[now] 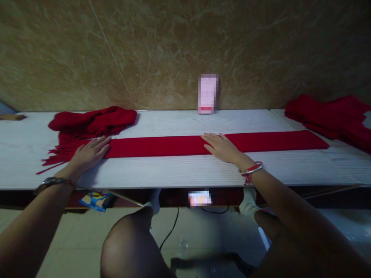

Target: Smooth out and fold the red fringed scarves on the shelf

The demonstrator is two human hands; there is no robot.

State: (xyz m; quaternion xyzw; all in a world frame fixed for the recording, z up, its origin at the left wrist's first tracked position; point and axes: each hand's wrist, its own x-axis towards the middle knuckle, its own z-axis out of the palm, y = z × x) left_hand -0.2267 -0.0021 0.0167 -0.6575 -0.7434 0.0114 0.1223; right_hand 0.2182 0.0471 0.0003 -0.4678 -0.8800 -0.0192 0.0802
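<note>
Left hand (92,151) and right hand (222,148) rest flat, grip unclosed, on a red scarf (156,146); uneven dragging could wrinkle it

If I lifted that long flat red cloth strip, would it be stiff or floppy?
Probably floppy: the long flat red cloth strip looks thin, and the similar-looking crumpled red cloth behind its left end lies in soft folds. The loose red threads at that end would likely dangle. Pushed from one end, the strip might wrinkle, being narrow for its length.
</note>
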